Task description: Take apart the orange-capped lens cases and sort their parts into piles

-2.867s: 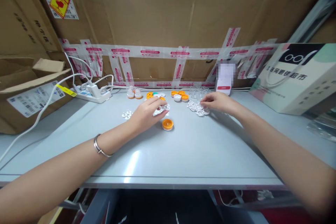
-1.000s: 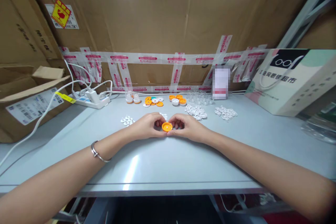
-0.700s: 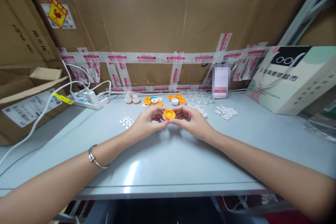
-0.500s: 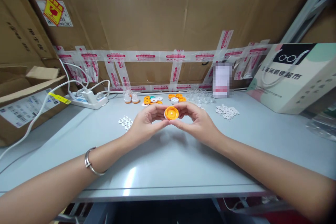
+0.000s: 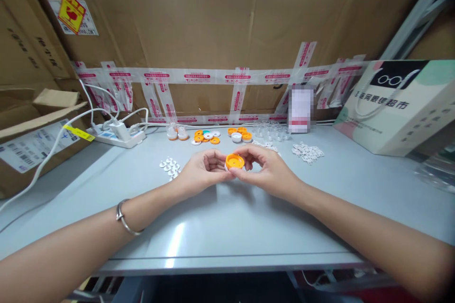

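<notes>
Between my two hands, above the grey table (image 5: 199, 227), is a small round orange cap (image 5: 235, 161) with a raised rim and a whitish lower edge. My left hand (image 5: 204, 169) pinches its left side between thumb and fingers. From the right, the thumb and fingers of my right hand (image 5: 265, 166) close on it too. Small white pegged pieces (image 5: 169, 166) lie just left of my left hand. Behind the hands are flat orange, white and green discs (image 5: 209, 137) and several orange and white caps (image 5: 241, 134).
Clear plastic cups (image 5: 273, 130) and loose white small parts (image 5: 307, 152) lie to the right. Two orange-based clear pieces (image 5: 177, 132) stand at the back. A power strip (image 5: 122, 138) and an open carton (image 5: 39, 137) are left; a paper bag (image 5: 387, 109) stands right.
Both hands have lowered slightly toward me with the orange cap. The cap has tilted, so its rim now shows at a flatter angle, and the right fingers have shifted on it.
</notes>
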`<state>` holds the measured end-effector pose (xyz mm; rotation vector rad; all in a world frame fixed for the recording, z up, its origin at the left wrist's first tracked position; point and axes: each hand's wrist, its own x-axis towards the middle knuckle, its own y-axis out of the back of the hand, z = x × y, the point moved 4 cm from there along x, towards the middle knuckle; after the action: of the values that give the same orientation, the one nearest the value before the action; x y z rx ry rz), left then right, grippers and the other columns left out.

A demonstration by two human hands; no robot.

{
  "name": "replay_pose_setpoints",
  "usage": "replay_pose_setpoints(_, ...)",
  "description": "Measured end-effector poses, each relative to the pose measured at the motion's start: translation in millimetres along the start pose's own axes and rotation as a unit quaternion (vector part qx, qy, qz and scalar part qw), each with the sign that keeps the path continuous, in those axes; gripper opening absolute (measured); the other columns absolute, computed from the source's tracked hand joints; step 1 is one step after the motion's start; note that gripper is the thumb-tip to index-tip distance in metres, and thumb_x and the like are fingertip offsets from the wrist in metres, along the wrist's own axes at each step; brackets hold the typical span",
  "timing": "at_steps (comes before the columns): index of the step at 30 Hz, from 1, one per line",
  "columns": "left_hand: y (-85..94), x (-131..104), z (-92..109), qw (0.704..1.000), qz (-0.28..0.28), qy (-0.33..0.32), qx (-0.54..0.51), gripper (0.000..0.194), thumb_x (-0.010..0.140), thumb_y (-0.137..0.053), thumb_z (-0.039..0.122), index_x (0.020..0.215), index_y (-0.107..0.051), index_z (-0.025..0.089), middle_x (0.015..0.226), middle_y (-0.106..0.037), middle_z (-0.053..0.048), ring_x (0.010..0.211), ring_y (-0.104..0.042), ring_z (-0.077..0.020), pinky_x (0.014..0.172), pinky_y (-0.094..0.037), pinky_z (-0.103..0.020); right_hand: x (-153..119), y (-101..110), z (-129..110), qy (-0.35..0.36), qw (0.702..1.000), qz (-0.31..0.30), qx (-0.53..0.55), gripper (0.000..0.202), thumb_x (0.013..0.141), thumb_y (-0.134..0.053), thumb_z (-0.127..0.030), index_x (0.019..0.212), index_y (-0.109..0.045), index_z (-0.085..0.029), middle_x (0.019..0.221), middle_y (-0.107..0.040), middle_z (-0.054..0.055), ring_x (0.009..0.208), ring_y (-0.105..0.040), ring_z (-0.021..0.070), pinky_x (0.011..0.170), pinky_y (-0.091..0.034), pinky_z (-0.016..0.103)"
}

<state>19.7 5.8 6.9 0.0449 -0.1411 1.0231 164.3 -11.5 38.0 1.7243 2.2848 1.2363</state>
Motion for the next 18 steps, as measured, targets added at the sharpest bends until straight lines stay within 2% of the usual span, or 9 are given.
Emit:
replay_pose_setpoints(5,4.3,3,-16,0.996,-0.02,0.057,0.06,0.034,0.062,-0.074,0.023,0.085,-0.051,0.013,0.074,-0.062,-0.001,0.067,-0.059,-0.0089,0.066,-0.044,-0.021,2,-6,11,-0.058,0.995,-0.083,-0.002,0.028,0.068,-0.062,-0.033,0.09,-0.058,-0.016,0.073,-0.057,0.001,0.061,-0.048,0.0108,0.057,-0.041,0.024)
replay_pose_setpoints(9,4.3,2,-17,0.993,-0.029,0.08,0.076,0.034,0.062,-0.073,0.022,0.085,-0.05,0.013,0.072,-0.06,0.001,0.065,-0.056,-0.008,0.065,-0.042,-0.021,2,-7,12,-0.083,0.991,-0.104,0.014,0.028,0.068,-0.063,-0.034,0.089,-0.058,-0.016,0.07,-0.056,0.001,0.061,-0.049,0.0108,0.056,-0.04,0.024)
replay_pose_setpoints(14,4.0,0,-12,0.989,-0.043,0.083,0.116,0.034,0.064,-0.071,0.022,0.091,-0.052,0.013,0.077,-0.058,-0.001,0.069,-0.055,-0.0092,0.066,-0.042,-0.022,10,7,20,-0.121,0.988,-0.053,0.081,0.035,0.07,-0.061,-0.043,0.093,-0.059,-0.016,0.08,-0.06,0.004,0.068,-0.053,0.0124,0.062,-0.043,0.025)
replay_pose_setpoints(16,5.0,0,-10,0.987,-0.05,0.077,0.134,0.033,0.065,-0.07,0.024,0.092,-0.054,0.013,0.075,-0.057,0.0,0.067,-0.054,-0.0087,0.065,-0.041,-0.022,15,19,28,-0.133,0.989,-0.003,0.069,0.039,0.07,-0.06,-0.045,0.096,-0.059,-0.017,0.082,-0.061,0.004,0.07,-0.055,0.0133,0.064,-0.044,0.027)
replay_pose_setpoints(18,6.2,0,-8,0.984,-0.056,0.065,0.153,0.032,0.064,-0.07,0.025,0.09,-0.056,0.013,0.073,-0.056,0.0,0.066,-0.053,-0.0085,0.064,-0.041,-0.021,19,30,38,-0.149,0.988,0.041,0.013,0.042,0.069,-0.061,-0.046,0.1,-0.059,-0.017,0.084,-0.062,0.005,0.069,-0.056,0.0142,0.063,-0.044,0.028)
